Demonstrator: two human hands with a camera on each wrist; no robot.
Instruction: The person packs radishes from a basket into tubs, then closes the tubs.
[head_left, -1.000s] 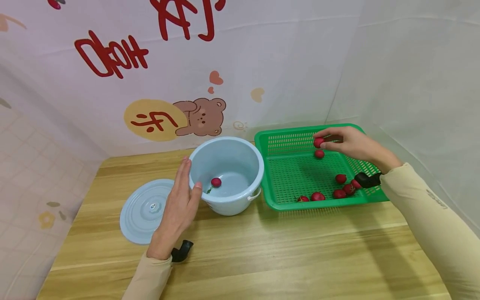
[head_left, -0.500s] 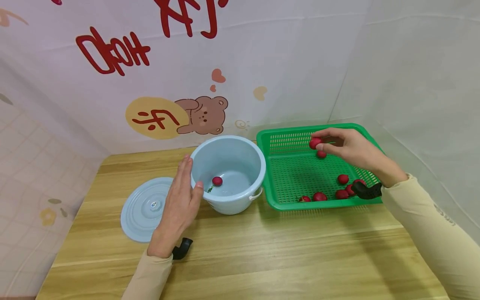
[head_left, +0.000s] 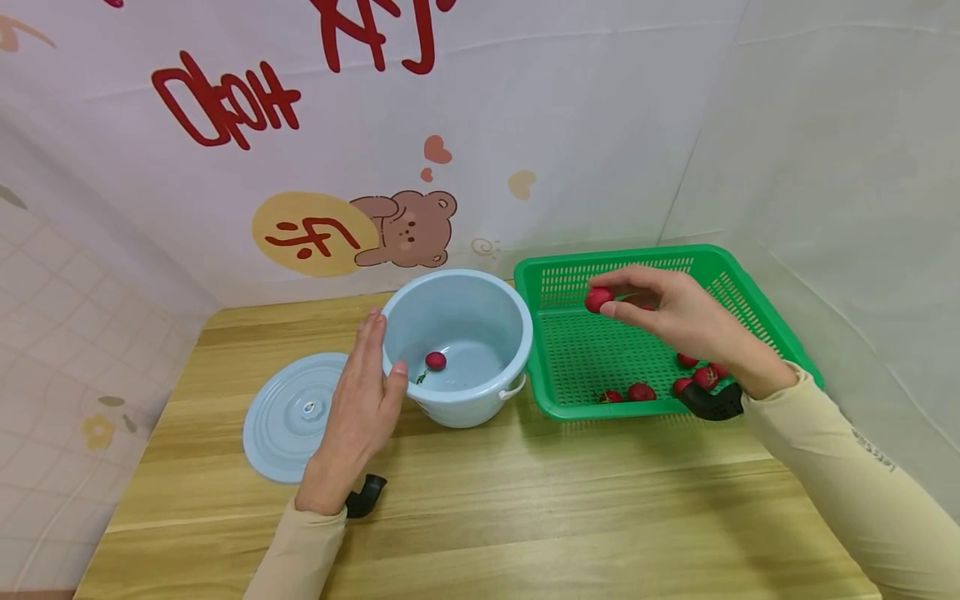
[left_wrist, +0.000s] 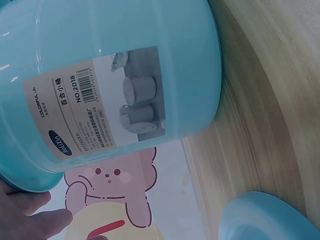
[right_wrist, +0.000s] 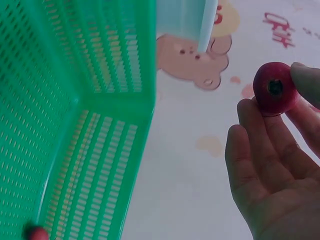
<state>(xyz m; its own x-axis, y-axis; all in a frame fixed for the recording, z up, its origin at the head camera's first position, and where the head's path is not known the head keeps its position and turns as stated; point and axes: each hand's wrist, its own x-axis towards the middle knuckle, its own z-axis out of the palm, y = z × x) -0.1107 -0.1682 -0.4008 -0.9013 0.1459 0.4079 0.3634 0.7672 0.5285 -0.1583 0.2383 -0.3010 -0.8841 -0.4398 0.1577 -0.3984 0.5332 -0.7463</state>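
In the head view my right hand pinches a small red radish above the green basket. The right wrist view shows this radish between thumb and fingertips, its dark green crown toward the camera. Several other radishes lie in the basket, mostly along its near side; one behind my hand is mostly hidden. My left hand rests with straight fingers against the left rim of a light blue bucket. Inside the bucket lies one radish with a green stem.
A round light blue lid lies on the wooden table, left of the bucket and partly behind my left hand. The bucket's white handle hangs on its right side, close to the basket. A printed cloth hangs behind the table.
My right hand has moved left and slightly down over the basket with the radish between its fingers. My left hand has stayed at the bucket's rim.
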